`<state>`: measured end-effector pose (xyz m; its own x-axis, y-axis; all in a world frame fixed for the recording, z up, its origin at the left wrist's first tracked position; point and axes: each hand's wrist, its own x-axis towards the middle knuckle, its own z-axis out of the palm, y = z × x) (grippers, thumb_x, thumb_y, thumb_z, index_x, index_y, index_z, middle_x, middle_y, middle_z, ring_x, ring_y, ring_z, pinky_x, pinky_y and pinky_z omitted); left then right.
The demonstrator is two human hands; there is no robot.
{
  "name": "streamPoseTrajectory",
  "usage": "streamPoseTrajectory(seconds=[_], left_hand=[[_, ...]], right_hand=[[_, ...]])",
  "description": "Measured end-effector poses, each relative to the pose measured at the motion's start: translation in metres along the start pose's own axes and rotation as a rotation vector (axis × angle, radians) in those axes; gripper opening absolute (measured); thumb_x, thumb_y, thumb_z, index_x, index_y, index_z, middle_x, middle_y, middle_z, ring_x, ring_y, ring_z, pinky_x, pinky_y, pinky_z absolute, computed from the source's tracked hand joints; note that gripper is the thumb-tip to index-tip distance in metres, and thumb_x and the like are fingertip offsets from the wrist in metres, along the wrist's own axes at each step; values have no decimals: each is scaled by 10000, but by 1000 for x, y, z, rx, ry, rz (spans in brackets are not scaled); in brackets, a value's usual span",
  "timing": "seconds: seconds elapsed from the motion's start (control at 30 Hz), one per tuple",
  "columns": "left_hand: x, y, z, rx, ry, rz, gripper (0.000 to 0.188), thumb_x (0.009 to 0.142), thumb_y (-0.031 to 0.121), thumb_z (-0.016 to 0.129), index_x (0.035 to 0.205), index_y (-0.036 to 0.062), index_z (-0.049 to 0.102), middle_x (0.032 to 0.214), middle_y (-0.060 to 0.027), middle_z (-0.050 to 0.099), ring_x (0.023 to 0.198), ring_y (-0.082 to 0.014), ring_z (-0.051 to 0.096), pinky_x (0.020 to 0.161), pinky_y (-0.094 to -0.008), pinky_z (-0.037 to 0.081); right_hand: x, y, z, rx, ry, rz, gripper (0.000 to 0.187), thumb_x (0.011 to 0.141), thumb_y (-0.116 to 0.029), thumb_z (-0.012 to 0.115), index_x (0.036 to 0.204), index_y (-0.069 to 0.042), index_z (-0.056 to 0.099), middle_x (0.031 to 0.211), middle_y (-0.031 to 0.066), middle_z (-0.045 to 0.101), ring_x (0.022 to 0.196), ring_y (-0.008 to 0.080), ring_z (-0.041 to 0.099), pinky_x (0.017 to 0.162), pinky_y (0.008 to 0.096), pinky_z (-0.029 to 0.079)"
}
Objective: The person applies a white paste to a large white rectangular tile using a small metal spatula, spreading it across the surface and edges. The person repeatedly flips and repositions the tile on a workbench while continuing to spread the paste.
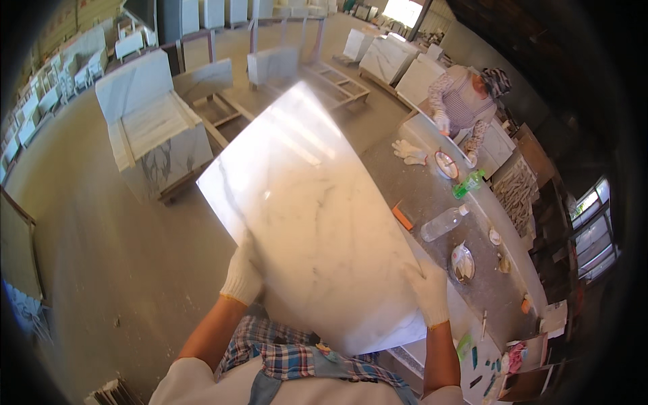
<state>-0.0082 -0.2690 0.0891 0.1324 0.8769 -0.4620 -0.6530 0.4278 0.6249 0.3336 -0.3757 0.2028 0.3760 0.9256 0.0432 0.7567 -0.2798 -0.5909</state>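
A large polished white marble slab with faint grey veins is held tilted in front of my body, light glaring off its upper part. My left hand, in a white knit glove, grips its left edge. On the opposite edge is my right hand, gloved the same way. The fingers of both hands are partly hidden at the slab. The slab's lower right part overlaps the side of the workbench.
On the bench lie an orange tool, a clear plastic bottle, a green bottle, a bowl and white gloves. A co-worker leans over its far end. Marble slabs stand stacked on the left.
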Motion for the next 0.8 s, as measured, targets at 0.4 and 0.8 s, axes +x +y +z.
streamPoseTrajectory(seconds=[0.4,0.8], left_hand=[[-8,48,-22,64,-246,426,612,1061,420,493,1434,-61,426,1411,-155,533,1267,-281,527,1088,-428,421],[26,35,-35,409,-368,315,647,1045,460,515,1461,-29,428,1450,-108,530,1313,-259,503,1141,-415,372]], right_hand=[[-95,22,91,221,66,-29,408,869,-394,730,861,14,711,684,243,614,552,343,621,549,418,480],[-162,48,158,463,188,-43,365,916,-334,718,797,2,638,630,181,565,544,228,555,545,378,445]])
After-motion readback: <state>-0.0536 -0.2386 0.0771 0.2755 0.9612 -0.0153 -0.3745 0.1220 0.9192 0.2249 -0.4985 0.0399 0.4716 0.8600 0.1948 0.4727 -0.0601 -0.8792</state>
